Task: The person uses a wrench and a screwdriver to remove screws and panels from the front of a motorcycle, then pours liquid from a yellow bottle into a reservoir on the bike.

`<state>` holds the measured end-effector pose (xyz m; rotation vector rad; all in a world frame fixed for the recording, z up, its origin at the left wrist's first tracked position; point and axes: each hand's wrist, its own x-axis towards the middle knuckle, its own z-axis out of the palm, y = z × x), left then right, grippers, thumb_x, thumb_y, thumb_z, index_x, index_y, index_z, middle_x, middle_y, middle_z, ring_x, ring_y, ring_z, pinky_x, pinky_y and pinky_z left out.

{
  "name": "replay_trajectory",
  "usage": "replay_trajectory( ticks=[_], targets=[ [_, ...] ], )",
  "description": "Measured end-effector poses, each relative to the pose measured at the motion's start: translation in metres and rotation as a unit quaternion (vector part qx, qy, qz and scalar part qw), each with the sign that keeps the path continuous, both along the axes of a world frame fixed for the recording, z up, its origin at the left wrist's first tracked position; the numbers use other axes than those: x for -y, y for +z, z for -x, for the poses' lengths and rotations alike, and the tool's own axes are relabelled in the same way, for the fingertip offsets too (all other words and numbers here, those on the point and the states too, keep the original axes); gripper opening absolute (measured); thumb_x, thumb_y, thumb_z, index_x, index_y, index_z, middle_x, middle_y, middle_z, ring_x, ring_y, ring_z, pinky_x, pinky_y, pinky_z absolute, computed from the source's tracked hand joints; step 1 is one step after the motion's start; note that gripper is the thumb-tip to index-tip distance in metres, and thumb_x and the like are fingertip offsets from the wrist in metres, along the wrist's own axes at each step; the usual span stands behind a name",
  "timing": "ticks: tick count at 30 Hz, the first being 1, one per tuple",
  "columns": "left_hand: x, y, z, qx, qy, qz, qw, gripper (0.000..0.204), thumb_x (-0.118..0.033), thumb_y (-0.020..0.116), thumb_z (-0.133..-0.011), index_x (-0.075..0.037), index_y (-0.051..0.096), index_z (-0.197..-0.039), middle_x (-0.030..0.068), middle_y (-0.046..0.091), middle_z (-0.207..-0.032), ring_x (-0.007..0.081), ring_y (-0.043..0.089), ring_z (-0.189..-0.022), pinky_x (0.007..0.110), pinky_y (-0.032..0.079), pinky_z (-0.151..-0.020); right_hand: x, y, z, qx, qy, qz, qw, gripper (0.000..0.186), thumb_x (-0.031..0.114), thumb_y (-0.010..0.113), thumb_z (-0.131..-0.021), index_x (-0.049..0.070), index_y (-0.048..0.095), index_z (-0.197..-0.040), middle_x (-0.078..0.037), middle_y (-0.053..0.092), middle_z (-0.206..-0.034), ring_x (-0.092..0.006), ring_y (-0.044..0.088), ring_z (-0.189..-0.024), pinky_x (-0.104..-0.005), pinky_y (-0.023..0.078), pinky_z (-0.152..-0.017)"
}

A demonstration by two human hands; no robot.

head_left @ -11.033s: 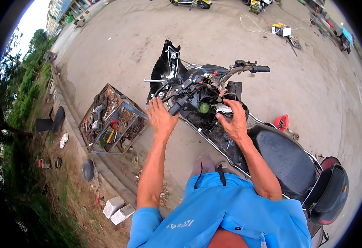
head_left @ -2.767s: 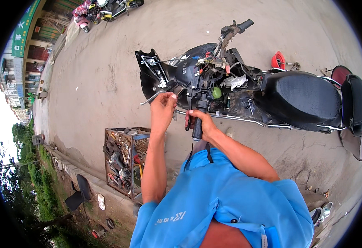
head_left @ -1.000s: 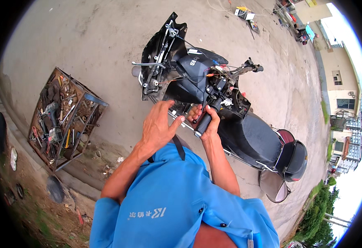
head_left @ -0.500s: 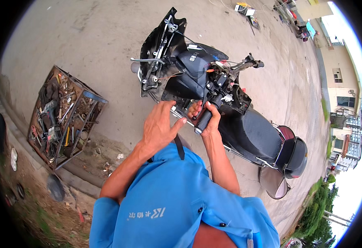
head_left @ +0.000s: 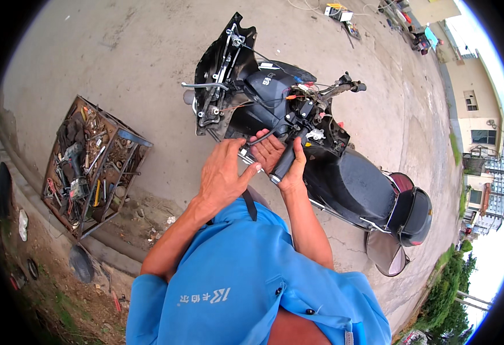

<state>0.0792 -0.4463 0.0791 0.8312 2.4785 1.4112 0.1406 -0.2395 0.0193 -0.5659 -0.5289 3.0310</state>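
Fingers [head_left: 295, 154] of the right hand [head_left: 283, 167] are curled closed around a black handlebar grip [head_left: 282, 163], thumb laid along its side; the grip is a short rubber-looking cylinder, matte, at the near end of the scooter's handlebar. The left hand [head_left: 223, 175] is held just beside it, fingers loosely spread and bent, thumb toward the grip; a thin bright metal part is seen under its fingertips, but whether it is pinched cannot be told.

The grip belongs to a black scooter [head_left: 298, 132] standing on the concrete ground [head_left: 119, 63]. Front panels are off: bare frame, a chrome brake lever [head_left: 204, 86], and loose orange and white wiring [head_left: 298, 98] are exposed around the steering head. The seat [head_left: 349, 184] is smooth, padded, dark; a rounded rear case [head_left: 410, 210] is glossy.

Risk noted: a sideways pull on the grip could swing the steering and drag on the exposed wires, or tip the scooter, since no stand is visible. A slip of the left fingertips could also drop the small metal part onto the ground.

Toward the left edge of the concrete, a rusty wire crate [head_left: 91, 161] is filled with tangled hand tools. Beyond it, bare soil and scrap are seen.
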Motion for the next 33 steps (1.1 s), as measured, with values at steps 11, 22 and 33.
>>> replay_trajectory(
  ticks=[11, 22, 33],
  targets=[
    [0.001, -0.002, -0.003, 0.023, 0.001, 0.008, 1.000, 0.060, -0.033, 0.080, -0.091, 0.002, 0.058, -0.135, 0.0197, 0.064, -0.130, 0.0384, 0.061, -0.122, 0.047, 0.050, -0.103, -0.007, -0.008, 0.000, 0.012, -0.009, -0.039, 0.999, 0.032, 0.037, 0.066, -0.094, 0.005, 0.062, -0.095, -0.008, 0.061, -0.082, -0.0242, 0.059, -0.077, -0.0401, 0.049, -0.074],
    [0.003, 0.002, 0.002, 0.016, -0.007, 0.012, 1.000, 0.063, -0.036, 0.079, -0.091, 0.002, 0.057, -0.137, 0.0196, 0.063, -0.133, 0.0387, 0.059, -0.125, 0.048, 0.048, -0.106, 0.005, 0.011, 0.006, 0.041, -0.024, -0.025, 0.999, 0.058, 0.048, 0.066, -0.093, -0.002, 0.058, -0.122, -0.016, 0.062, -0.114, -0.0330, 0.059, -0.108, -0.0469, 0.045, -0.100],
    [0.006, -0.003, 0.007, 0.008, -0.024, 0.014, 1.000, 0.066, -0.036, 0.080, -0.091, 0.004, 0.056, -0.139, 0.0208, 0.061, -0.135, 0.0400, 0.058, -0.127, 0.048, 0.048, -0.107, 0.005, -0.002, 0.002, 0.034, -0.041, -0.061, 0.997, 0.054, 0.046, 0.067, -0.094, -0.001, 0.061, -0.122, -0.018, 0.066, -0.119, -0.0345, 0.064, -0.107, -0.0492, 0.050, -0.100]
  ],
)
